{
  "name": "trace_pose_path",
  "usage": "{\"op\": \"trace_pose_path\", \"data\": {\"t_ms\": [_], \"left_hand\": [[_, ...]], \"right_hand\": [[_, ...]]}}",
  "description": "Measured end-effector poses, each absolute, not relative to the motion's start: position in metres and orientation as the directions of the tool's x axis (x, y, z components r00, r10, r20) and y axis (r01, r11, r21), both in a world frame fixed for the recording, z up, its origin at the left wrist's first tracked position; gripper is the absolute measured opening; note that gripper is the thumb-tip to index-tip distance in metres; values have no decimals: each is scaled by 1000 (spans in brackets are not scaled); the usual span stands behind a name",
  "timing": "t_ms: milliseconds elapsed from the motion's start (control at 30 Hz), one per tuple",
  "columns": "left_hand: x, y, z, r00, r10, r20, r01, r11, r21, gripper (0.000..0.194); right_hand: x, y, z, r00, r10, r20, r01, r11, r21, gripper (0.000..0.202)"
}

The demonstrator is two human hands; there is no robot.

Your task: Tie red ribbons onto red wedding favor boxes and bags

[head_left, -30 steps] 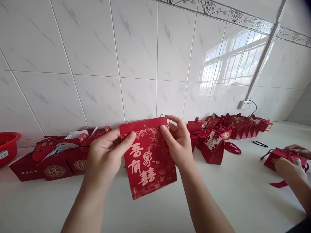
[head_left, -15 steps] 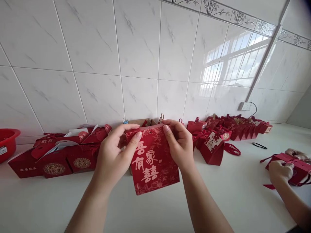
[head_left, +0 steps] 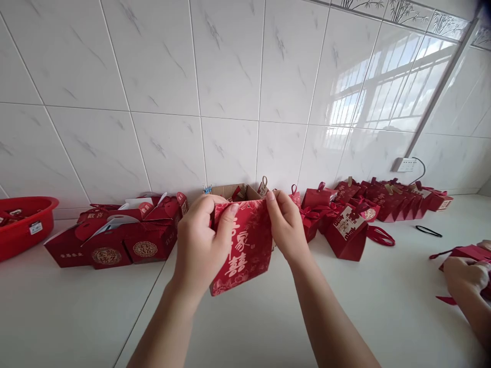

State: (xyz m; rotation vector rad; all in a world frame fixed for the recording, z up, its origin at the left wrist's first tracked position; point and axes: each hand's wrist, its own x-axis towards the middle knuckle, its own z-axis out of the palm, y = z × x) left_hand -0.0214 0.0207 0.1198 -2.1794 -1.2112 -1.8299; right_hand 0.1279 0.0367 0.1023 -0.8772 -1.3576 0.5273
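Between my two hands, above the white counter, hangs a red paper gift box with pale Chinese characters and flower prints. My left hand is closed on its upper left edge, thumb on the front face. At the upper right corner my right hand pinches the edge between thumb and fingers. The box leans and is turned slightly; its back and whatever is inside are hidden. Behind it an open cardboard box holding red items shows in part against the wall.
Red gift boxes stand at left beside a red plastic basin. Several finished-looking red boxes line the wall at right, near a red ribbon and a black loop. A co-worker's hand handles another red box at far right.
The view has shifted left, so more of the basin shows. The gift box has turned in my hands and looks narrower; my left hand now covers more of its left side.
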Motion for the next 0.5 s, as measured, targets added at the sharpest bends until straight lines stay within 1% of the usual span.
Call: {"op": "trace_pose_path", "data": {"t_ms": [67, 133, 200, 267, 300, 333, 400, 433, 467, 500], "left_hand": [[-14, 21, 117, 12, 446, 895, 572, -737, 360, 10], [-7, 20, 114, 40, 405, 913, 546, -775, 319, 10], [-1, 17, 111, 47, 380, 924, 518, -800, 303, 10], [2, 12, 111, 61, 379, 923, 456, -833, 312, 11], [3, 9, 112, 108, 399, 910, 404, -855, 327, 9], [3, 6, 113, 194, 433, 880, 342, -871, 354, 9], [2, -1, 116, 406, 490, 772, 220, -872, 437, 18], [2, -3, 117, 470, 504, 725, 183, -859, 478, 23], [1, -4, 118, 481, 528, 700, 172, -839, 516, 27], [1, -4, 118, 441, 569, 694, 183, -814, 551, 29]], "right_hand": [[127, 38, 102, 218, 804, 553, 58, 555, -830, 35], [127, 41, 102, 246, 822, 515, -58, 542, -838, 36], [127, 45, 100, 309, 813, 493, -167, 557, -814, 37], [128, 49, 97, 399, 784, 476, -233, 588, -774, 41], [128, 52, 96, 420, 769, 483, -242, 607, -757, 44], [130, 54, 94, 413, 758, 505, -237, 625, -744, 45], [133, 56, 92, 337, 753, 566, -209, 646, -734, 44], [135, 56, 92, 293, 752, 590, -190, 651, -735, 40], [137, 56, 91, 259, 751, 608, -167, 654, -737, 32], [140, 55, 91, 241, 748, 619, -148, 658, -738, 25]]}}
